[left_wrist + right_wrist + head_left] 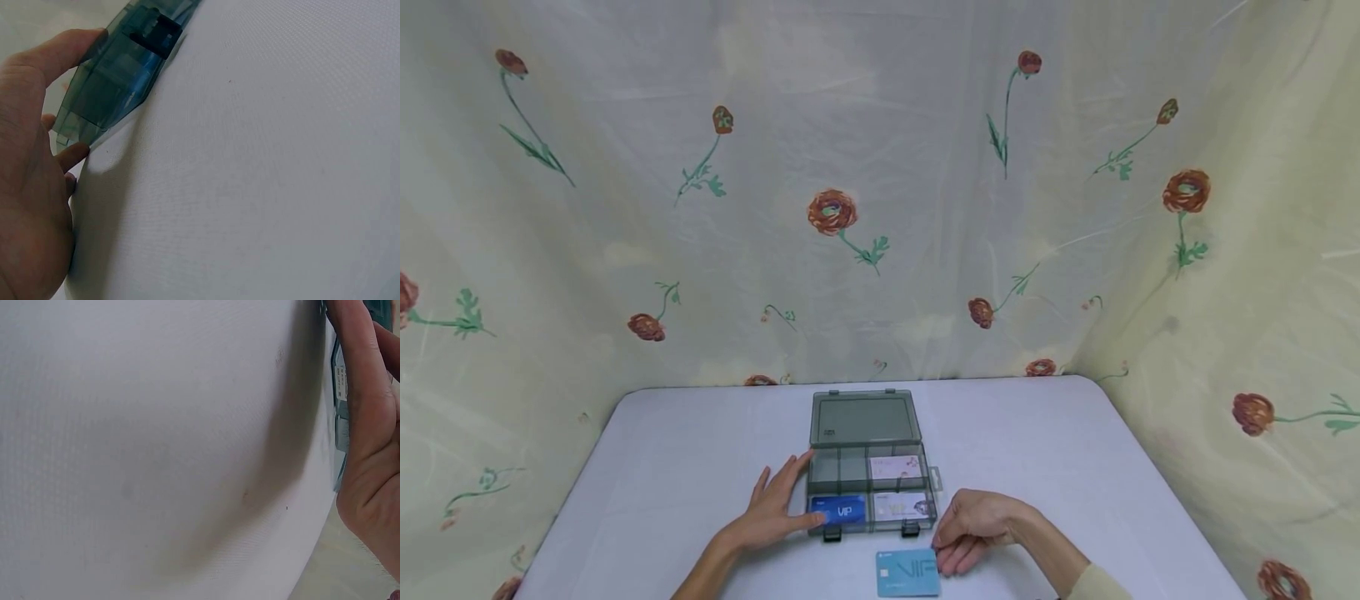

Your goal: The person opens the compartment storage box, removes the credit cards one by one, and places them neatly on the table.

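A translucent grey-green plastic storage box (pixel 860 418) lies with its lid raised toward the back. Its front left compartment holds a dark blue VIP card (pixel 827 509). White printed cards lie in the front right compartment (pixel 891 504) and the back right one (pixel 887 468). My left hand (pixel 767 512) rests against the box's left side, fingers extended and spread, thumb at the front edge. In front of the box, my right hand (pixel 976 530) pinches a light blue VIP card (pixel 907 579) by its right edge. The left wrist view shows the thumb (pixel 59 53) touching the box wall.
The box stands on a white-covered table (pixel 700 450). Dark latches (pixel 832 535) project from its front edge, and a small hanging tab (pixel 936 478) sticks out on its right. A flower-printed curtain (pixel 925 275) surrounds the table at the back and sides.
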The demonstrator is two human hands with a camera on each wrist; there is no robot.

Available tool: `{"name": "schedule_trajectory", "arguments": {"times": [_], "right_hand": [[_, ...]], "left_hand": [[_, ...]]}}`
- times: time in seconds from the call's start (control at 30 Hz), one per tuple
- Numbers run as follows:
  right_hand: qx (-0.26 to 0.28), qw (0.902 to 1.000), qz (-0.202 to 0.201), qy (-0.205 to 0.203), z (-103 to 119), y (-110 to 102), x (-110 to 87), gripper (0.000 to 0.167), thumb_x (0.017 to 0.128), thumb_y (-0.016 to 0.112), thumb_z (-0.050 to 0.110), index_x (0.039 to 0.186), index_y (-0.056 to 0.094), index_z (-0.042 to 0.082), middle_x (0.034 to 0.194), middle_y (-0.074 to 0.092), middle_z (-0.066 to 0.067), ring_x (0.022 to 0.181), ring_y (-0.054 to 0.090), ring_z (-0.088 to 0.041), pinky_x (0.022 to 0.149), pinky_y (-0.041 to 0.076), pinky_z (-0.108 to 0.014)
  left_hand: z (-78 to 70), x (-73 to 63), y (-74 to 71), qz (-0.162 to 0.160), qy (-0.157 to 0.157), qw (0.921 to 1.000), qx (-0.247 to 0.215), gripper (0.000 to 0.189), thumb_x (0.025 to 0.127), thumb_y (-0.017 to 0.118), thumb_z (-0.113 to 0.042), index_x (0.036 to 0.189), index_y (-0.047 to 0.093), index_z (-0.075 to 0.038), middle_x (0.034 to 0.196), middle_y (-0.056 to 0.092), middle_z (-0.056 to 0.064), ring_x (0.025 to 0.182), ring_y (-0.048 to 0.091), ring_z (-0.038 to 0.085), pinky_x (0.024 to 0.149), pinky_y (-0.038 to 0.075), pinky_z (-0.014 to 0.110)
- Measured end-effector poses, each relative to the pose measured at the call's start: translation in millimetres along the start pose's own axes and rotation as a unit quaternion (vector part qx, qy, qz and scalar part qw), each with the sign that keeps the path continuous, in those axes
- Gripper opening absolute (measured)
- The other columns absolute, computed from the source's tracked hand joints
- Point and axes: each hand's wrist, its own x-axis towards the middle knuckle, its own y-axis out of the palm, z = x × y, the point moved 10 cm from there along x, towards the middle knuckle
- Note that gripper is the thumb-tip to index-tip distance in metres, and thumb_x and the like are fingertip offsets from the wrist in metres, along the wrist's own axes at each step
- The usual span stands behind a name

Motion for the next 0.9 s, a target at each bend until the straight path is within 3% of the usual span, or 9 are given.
{"name": "schedule_trajectory", "arguments": {"times": [0.2, 0.43, 0.9], "right_hand": [[0.002, 1.0000, 0.004, -0.005, 1.7, -1.1, 0.4, 0.018, 0.091, 0.068, 0.008, 0.098, 0.074, -0.008, 0.087, 0.075, -0.022, 0.073, 0.076, -0.019, 0.065, 0.061, -0.028], [0.000, 0.9999, 0.014, -0.007, 1.2, -0.4, 1.4, 0.018, 0.092, 0.068, 0.008, 0.099, 0.075, -0.008, 0.088, 0.075, -0.021, 0.073, 0.075, -0.017, 0.064, 0.061, -0.027], [0.003, 0.9999, 0.009, -0.003, 0.5, -1.6, 0.5, 0.019, 0.092, 0.068, 0.009, 0.099, 0.075, -0.007, 0.088, 0.076, -0.021, 0.072, 0.075, -0.016, 0.064, 0.061, -0.027]], "left_hand": [[-2.1, -0.1, -2.5, -0.008, 0.008, 0.9999, -0.012, 0.098, 0.083, 0.077, -0.049, 0.160, 0.025, -0.016, 0.162, 0.029, 0.020, 0.151, 0.016, 0.046, 0.118, -0.007, 0.065], [7.8, 3.1, 3.4, 0.006, -0.015, 0.9999, 0.005, 0.101, 0.084, 0.074, -0.057, 0.162, 0.019, -0.023, 0.166, 0.024, 0.010, 0.155, 0.011, 0.035, 0.120, -0.011, 0.056], [10.5, 4.0, 4.0, -0.001, -0.005, 1.0000, 0.004, 0.102, 0.084, 0.075, -0.055, 0.162, 0.019, -0.023, 0.166, 0.025, 0.009, 0.155, 0.012, 0.034, 0.120, -0.011, 0.056]]}}
